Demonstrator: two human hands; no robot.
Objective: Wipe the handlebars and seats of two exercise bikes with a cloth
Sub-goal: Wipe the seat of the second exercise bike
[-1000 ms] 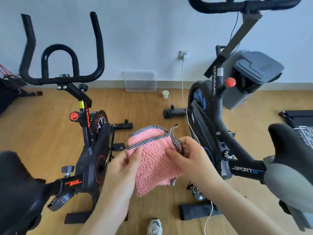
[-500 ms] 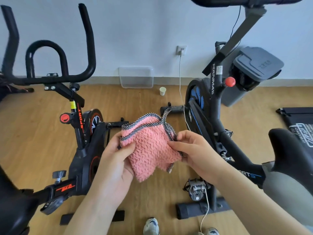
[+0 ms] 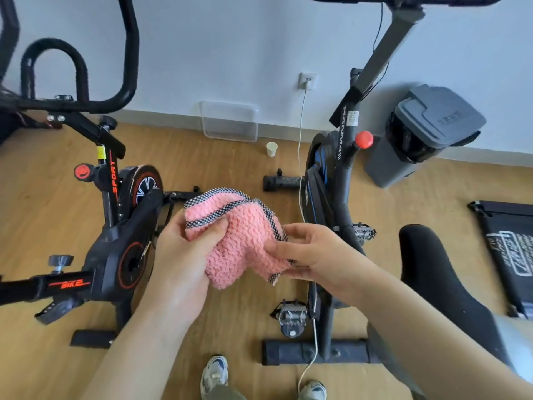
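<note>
Bunched tighter now, pink cloth point(image 3: 242, 238) sits clamped between left hand point(image 3: 180, 255) and right hand point(image 3: 314, 255)

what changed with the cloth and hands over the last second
The left hand closed tighter, bunching the pink cloth into its grip; the right hand shifted from the cloth's top edge to its lower right corner. The view tipped downward, so both shoes now show. Both hands still hold the cloth between the two bikes, and neither bike has been touched.
</note>
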